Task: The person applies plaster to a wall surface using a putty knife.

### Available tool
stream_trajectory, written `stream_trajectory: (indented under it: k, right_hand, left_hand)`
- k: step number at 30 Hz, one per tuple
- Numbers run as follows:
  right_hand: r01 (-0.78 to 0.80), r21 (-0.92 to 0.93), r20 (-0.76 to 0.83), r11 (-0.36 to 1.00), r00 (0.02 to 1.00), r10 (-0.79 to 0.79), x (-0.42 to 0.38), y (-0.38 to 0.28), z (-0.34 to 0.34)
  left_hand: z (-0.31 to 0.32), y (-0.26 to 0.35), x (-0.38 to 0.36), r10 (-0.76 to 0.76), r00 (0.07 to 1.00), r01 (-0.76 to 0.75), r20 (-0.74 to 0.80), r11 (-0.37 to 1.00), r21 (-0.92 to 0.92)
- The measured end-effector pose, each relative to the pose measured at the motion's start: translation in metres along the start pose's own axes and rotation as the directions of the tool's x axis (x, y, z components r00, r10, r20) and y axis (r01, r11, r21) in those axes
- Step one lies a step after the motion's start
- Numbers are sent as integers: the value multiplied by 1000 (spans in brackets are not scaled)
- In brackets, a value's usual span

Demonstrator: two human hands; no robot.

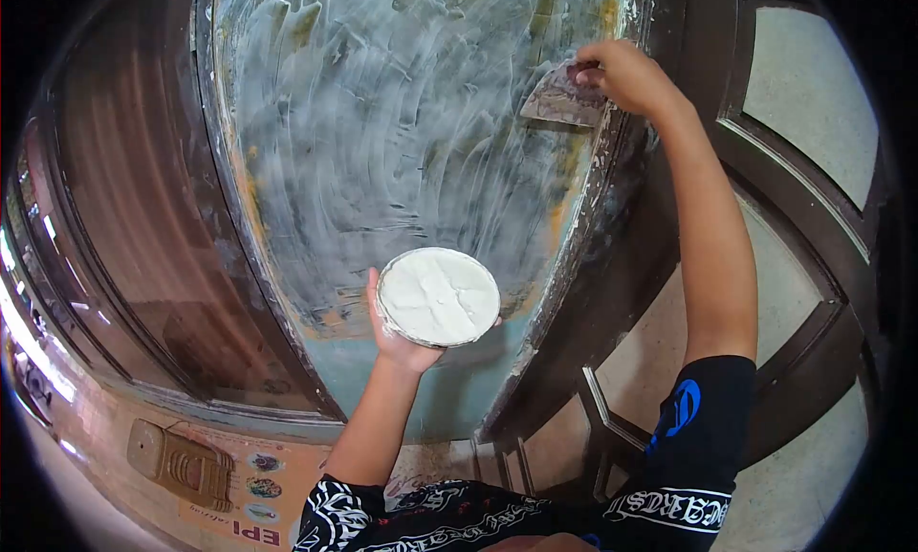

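A round, shallow container of white paste [439, 297] rests on my left hand [406, 349], whose fingers curl round its rim from below. The paste has cross-shaped grooves in it. Up at the right, my right hand [622, 77] pinches a flat, stained scraper blade [564, 99], its wide edge pointing down and left. The blade lies at or close to the right side of a grey-green panel [382, 150] smeared with white streaks. I cannot tell whether it touches the surface.
Dark wooden framing with pale panels [808, 83] stands on the right. Brown glossy panels [134, 188] are on the left. At the lower left, a brown plastic stool [182, 464] is beside a printed orange banner [258, 452] on the floor.
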State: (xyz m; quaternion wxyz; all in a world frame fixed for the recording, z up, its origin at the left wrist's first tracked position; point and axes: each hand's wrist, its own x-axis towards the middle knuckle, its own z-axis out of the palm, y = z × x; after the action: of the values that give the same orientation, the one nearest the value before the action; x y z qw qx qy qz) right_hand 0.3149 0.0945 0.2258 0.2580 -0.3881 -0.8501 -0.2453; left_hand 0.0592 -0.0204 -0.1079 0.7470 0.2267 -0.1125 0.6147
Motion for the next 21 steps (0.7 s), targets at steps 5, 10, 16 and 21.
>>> stream_trajectory:
  k: [5, 10, 16, 21]
  right_hand:
    - [-145, -203, -160, 968, 981, 113, 2, -3, 8]
    - [-121, -177, 76, 977, 988, 136, 2, -7, -5]
    - [-101, -228, -123, 968, 990, 75, 12, 10, 2]
    - [-49, -136, -20, 990, 999, 47, 8, 3, 5]
  left_hand:
    - [-5, -3, 1, 10, 1000, -10, -21, 1000, 0]
    - [-7, 1, -1, 37, 996, -36, -82, 999, 19]
    - [10, 9, -3, 17, 999, -18, 33, 999, 37]
    - [34, 31, -7, 90, 995, -87, -39, 993, 79]
